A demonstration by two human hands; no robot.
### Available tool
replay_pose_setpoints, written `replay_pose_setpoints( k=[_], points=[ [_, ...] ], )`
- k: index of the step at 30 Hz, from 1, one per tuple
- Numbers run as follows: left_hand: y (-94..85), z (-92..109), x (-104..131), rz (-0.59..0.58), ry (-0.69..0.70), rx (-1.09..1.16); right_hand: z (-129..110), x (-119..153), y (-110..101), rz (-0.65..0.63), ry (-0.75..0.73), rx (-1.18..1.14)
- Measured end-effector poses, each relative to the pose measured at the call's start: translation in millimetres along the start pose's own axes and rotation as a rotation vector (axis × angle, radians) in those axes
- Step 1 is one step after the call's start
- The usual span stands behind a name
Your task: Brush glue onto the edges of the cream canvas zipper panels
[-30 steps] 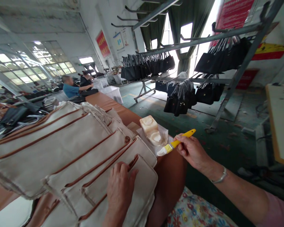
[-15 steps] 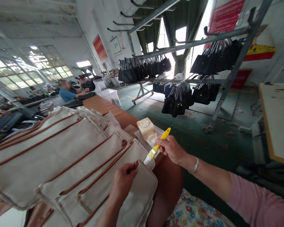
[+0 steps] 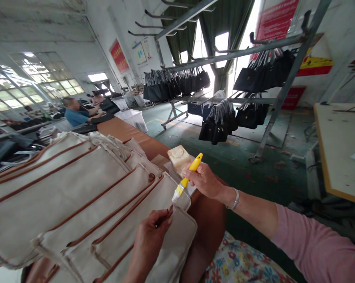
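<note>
My right hand (image 3: 205, 181) grips a yellow-handled paintbrush (image 3: 192, 167), its pale bristles pointing down and left. Those bristles are at the tip of a brown leather strip (image 3: 169, 212), which my left hand (image 3: 154, 232) pinches between thumb and fingers. Under my left hand lies a cream fabric bag piece (image 3: 177, 232) with brown trim, one of several overlapping pieces (image 3: 68, 181) spread to the left. Just behind the brush stands a stained cream container (image 3: 177, 157), partly hidden by my right hand.
A brown-covered table (image 3: 121, 129) runs away toward a person in blue (image 3: 77, 114). Black bags (image 3: 215, 127) hang on a metal rack (image 3: 273, 125) across the green floor. A pale-topped table (image 3: 339, 145) stands at right, and a white bin (image 3: 133, 120) farther back.
The paintbrush in my right hand has moved slightly left and down, from beside the strip to its tip. My left hand keeps its pinch. The whole view has shifted a little.
</note>
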State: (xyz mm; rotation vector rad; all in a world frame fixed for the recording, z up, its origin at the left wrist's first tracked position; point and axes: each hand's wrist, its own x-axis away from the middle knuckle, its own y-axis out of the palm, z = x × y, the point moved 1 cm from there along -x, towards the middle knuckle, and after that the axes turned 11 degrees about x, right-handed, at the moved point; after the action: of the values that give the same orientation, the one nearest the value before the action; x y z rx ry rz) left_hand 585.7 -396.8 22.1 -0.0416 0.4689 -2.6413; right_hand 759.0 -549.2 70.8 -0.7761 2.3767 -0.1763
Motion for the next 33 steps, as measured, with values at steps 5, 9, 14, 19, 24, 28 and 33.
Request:
replay_pose_setpoints(
  k=[5,9,14,19,24,28,33],
  points=[
    [11.5,3.3,17.3,0.064,0.187,-0.156,-1.2,2.6,-3.2,-0.004,-0.033,0.135],
    [16.3,5.3,32.2,0.109,0.426,-0.305,-4.8,-1.4,-4.2,-0.043,-0.009,0.027],
    [17.1,2.9,39.6,0.146,0.561,-0.395,-14.1,6.7,-5.8,-0.453,0.043,-0.115],
    [16.6,0.5,39.0,0.151,0.562,-0.407,-16.0,5.9,-15.2,-0.233,0.016,-0.072],
    [7.9,-12.3,39.6,0.202,0.455,-0.611,-15.3,24.0,-2.1,-0.389,0.128,-0.133],
    [-1.7,-31.2,55.7,0.244,0.418,-0.907,-12.5,40.5,-15.0,-0.149,0.302,-0.202],
    [-31.8,-18.2,103.2,0.388,0.468,-1.017,-0.8,45.5,-21.7,0.009,0.496,-0.244]
  ],
)
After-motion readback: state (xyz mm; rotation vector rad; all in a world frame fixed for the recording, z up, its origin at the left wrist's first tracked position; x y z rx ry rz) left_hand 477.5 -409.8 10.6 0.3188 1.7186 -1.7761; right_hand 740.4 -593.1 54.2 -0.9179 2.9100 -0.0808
